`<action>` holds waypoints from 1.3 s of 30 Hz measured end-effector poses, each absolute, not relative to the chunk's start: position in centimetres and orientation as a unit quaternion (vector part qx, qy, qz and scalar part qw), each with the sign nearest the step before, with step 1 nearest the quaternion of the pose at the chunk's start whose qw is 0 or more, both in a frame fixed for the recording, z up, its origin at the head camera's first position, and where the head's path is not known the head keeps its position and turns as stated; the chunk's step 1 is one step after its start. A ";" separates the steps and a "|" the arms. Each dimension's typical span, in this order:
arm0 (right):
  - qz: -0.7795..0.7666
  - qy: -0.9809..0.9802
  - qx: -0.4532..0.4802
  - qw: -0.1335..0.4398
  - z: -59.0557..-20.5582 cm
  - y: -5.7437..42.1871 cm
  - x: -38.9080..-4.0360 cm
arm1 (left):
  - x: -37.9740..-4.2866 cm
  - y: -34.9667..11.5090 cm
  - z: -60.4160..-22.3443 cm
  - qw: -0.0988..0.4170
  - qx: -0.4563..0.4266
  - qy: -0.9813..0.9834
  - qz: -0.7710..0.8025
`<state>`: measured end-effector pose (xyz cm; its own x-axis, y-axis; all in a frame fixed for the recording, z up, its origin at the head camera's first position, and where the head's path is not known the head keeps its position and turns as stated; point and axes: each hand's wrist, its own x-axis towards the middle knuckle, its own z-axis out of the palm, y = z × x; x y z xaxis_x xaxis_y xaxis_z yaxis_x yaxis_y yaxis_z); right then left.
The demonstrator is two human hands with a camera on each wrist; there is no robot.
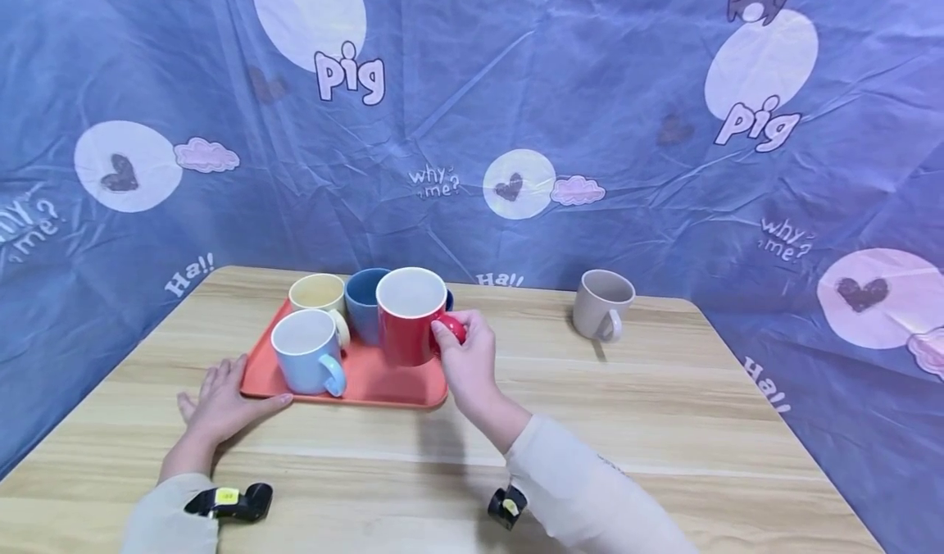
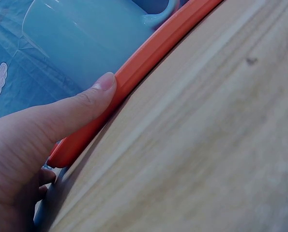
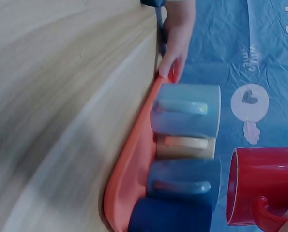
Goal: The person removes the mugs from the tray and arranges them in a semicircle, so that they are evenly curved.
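My right hand pinches the handle of a red mug with a white inside. It holds the mug upright above the right part of an orange-red tray. My left hand rests at the tray's front left corner, its thumb against the rim and its fingers along the left side. On the tray stand a light blue mug, a cream mug and a medium blue mug. A dark blue mug, mostly hidden behind the red one in the head view, stands beside them.
A grey-beige mug stands upright at the back right of the wooden table, its handle toward the front. Blue printed cloth hangs behind the table and along its sides.
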<state>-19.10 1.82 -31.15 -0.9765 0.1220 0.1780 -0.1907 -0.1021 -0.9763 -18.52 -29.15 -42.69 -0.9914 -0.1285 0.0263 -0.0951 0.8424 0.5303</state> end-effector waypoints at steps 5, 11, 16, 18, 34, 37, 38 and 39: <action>0.730 -0.671 0.021 0.124 -30.7 3.5 -19.4 | -18.5 -29.2 -43.0 0.031 0.060 -0.960 -0.273; 0.728 -0.668 0.005 0.151 -30.5 5.5 -20.1 | -18.6 -29.2 -42.9 0.029 0.063 -0.959 -0.275; 0.732 -0.659 -0.018 0.169 -30.7 7.3 -20.8 | -18.6 -29.2 -42.9 0.028 0.064 -0.959 -0.275; 0.733 -0.656 -0.023 0.178 -30.8 8.0 -21.2 | -18.6 -29.2 -42.9 0.028 0.064 -0.959 -0.275; 0.716 -0.652 -0.041 0.245 -34.2 13.1 -23.9 | -18.5 -29.3 -42.9 0.028 0.062 -0.961 -0.269; 0.712 -0.656 -0.065 0.242 -34.7 13.8 -24.4 | -18.5 -29.3 -42.9 0.027 0.064 -0.961 -0.269; 0.700 -0.668 -0.089 0.238 -34.3 13.7 -24.2 | -18.6 -29.3 -42.9 0.026 0.064 -0.961 -0.269; 0.699 -0.668 -0.097 0.234 -34.4 13.9 -24.3 | -18.6 -29.2 -42.9 0.027 0.065 -0.961 -0.269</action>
